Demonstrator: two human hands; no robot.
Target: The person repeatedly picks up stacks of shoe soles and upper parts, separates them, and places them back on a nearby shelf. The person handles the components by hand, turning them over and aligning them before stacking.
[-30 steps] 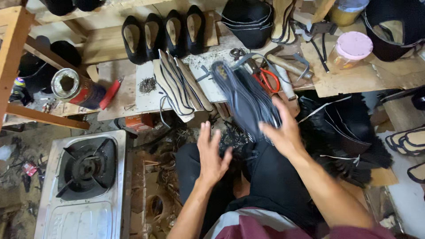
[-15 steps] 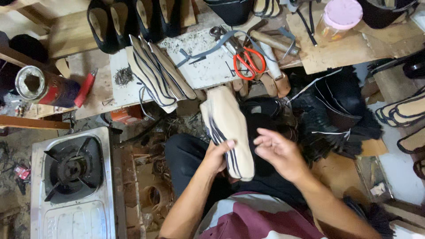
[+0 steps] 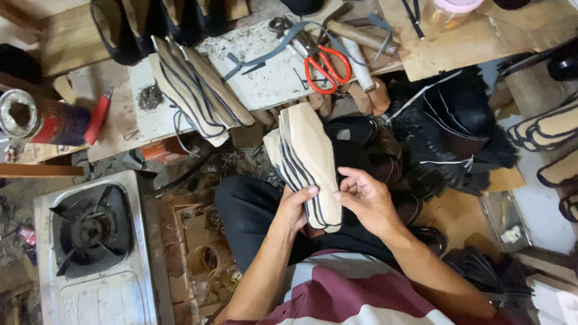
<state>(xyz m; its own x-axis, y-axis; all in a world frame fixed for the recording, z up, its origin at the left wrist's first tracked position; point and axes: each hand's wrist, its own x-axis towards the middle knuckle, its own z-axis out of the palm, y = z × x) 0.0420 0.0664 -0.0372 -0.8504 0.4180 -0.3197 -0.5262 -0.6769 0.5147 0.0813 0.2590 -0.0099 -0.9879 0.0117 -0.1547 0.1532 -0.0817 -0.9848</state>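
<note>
1. Your left hand (image 3: 294, 207) grips a stack of beige shoe insoles (image 3: 307, 162) from its left side, thumb laid across the top face and fingers curled under the dark-edged layers.
2. Your right hand (image 3: 368, 201) meets the same stack from the right, fingertips pinching its lower edge just beside your left thumb.
3. The stack sits above your lap, over your dark trousers (image 3: 253, 210), with its long axis running away from you and its far end tilted slightly leftward.
4. The insoles are fanned a little, so several black-trimmed edges show along the left side.
5. A second pile of insoles (image 3: 195, 90) leans on the white work board (image 3: 271, 78) ahead of you, well apart from your hands.
6. Red-handled scissors (image 3: 325, 66) lie on that board's right end, next to a wooden-handled tool (image 3: 361, 37).
7. A small heap of nails (image 3: 149, 96) rests on the board's left part.
8. A red can (image 3: 45, 120) lies on its side on the bench at far left.
9. A single-burner gas stove (image 3: 90, 241) stands on the floor beside your left knee.
10. Black shoe uppers (image 3: 457, 126) are heaped to your right, near more trimmed soles (image 3: 548, 129).
</note>
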